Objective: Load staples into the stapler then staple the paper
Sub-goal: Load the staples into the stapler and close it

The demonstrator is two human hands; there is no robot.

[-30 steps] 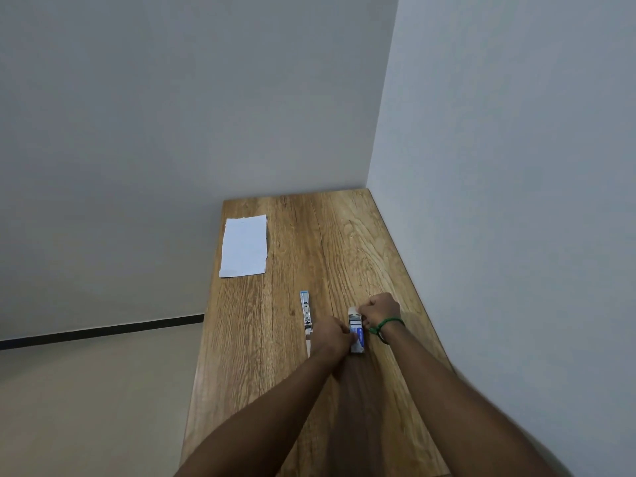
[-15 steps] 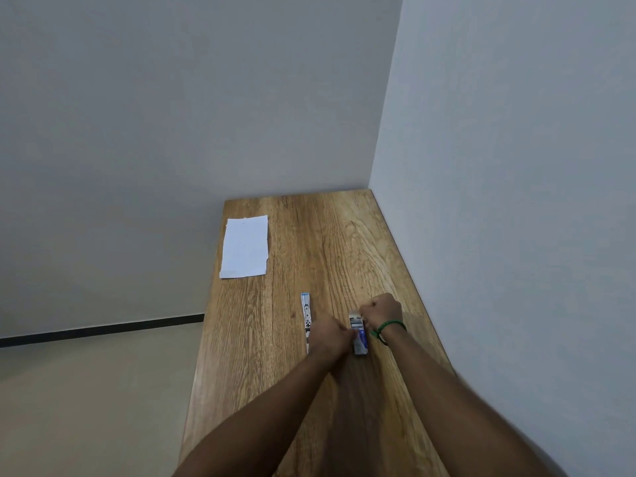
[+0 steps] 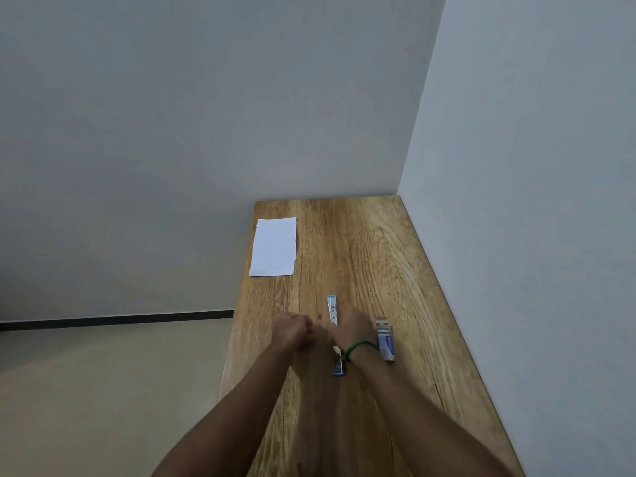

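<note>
Hovering over stapler point(image 3: 333, 310): right hand point(image 3: 352, 327), fingers curled, grip unclear. Left hand point(image 3: 294, 330) fisted just beside it, contents hidden. Staple box point(image 3: 385, 340) just right of right hand; paper point(image 3: 274, 246) well beyond left hand.

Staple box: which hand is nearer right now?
Right. The right hand sits just left of the staple box, its wrist almost against it. The left hand is farther left, beyond the right hand and clear of the box.
</note>
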